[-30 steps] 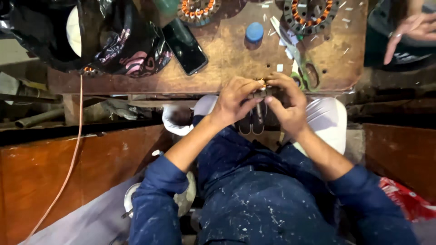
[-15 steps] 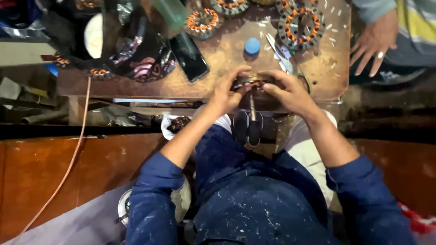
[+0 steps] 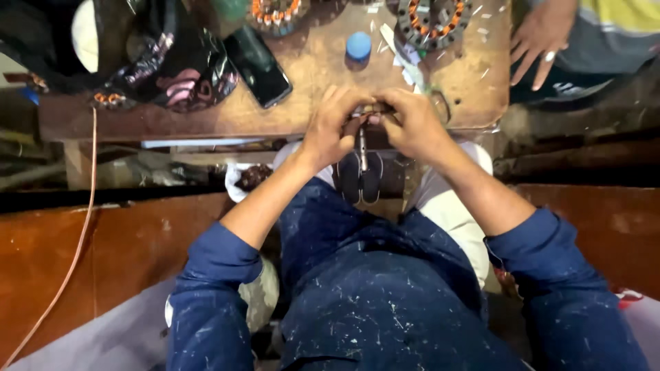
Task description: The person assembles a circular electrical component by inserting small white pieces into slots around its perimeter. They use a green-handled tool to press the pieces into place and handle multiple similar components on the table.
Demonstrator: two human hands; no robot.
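Table [image 3: 302,103]: worn wooden top across the upper frame, carrying the parts.
Stator cores [image 3: 430,19]: copper-wound rings, top edge, apart from the hands.
Phone [image 3: 258,65]: flat, upper centre-left.
Left hand [image 3: 335,130]: grip closed on a small metal part [image 3: 362,141], steadying it.
Right hand [image 3: 410,124]: pinching the same part, centre frame at the table edge.

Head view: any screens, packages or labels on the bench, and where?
Phone: flat on the wooden bench, up-left of the left hand; black rectangle, screen dark.
Plastic bag: bench's left end; black, crumpled, pink and white print.
Blue cap: round, above the right hand; no label visible.
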